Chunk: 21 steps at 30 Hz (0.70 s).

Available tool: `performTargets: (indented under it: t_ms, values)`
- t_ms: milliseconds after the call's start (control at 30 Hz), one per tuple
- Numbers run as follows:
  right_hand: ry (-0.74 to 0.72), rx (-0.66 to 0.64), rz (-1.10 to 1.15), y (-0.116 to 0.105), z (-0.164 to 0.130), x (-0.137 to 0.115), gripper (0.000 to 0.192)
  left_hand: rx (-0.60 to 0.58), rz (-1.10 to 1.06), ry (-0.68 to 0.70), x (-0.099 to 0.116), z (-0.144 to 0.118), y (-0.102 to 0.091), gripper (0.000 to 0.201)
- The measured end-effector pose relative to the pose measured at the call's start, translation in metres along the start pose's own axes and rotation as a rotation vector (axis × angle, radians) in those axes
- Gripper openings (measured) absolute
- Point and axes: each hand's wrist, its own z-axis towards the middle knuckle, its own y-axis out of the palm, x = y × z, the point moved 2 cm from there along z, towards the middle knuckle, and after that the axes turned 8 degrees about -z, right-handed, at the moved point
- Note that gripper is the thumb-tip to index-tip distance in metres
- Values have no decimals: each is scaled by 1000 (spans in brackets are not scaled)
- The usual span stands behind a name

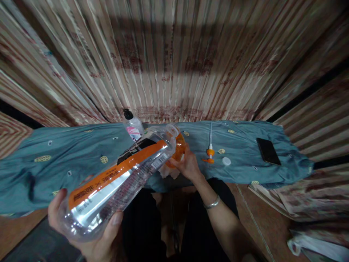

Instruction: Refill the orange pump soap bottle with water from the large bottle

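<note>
Left hand (89, 233) clamped round clear bottle (120, 178), tilted lower-left to centre; right hand (188, 165) wrapped on orange bottle (178, 147) at mid-frame. Mouths barely aligned — could spill over blue cloth (68, 160).

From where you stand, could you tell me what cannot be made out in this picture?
Head view only:
- Orange container: mostly hidden behind the clear bottle and right hand.
- Bottle label print: blurred, unreadable.
- Left hand: palm hidden under the bottle.
- White bag: cut off by the bottom edge.
</note>
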Motion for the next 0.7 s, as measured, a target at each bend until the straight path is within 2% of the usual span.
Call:
performTargets:
  t_ms: [100,200,500,700]
  values:
    - [1,2,24,0,0,1,77,31,-38,6,-2,-2,-2,99]
    - [6,-2,45,1,0,2,76,12,-41,55,-5,-3,-3,101]
    - [1,10,66,4,0,6,78,-16,-22,85,-3,-1,-1,100]
    - [-10,-5,73,2,0,5,79,-24,-36,45,0,0,1,97]
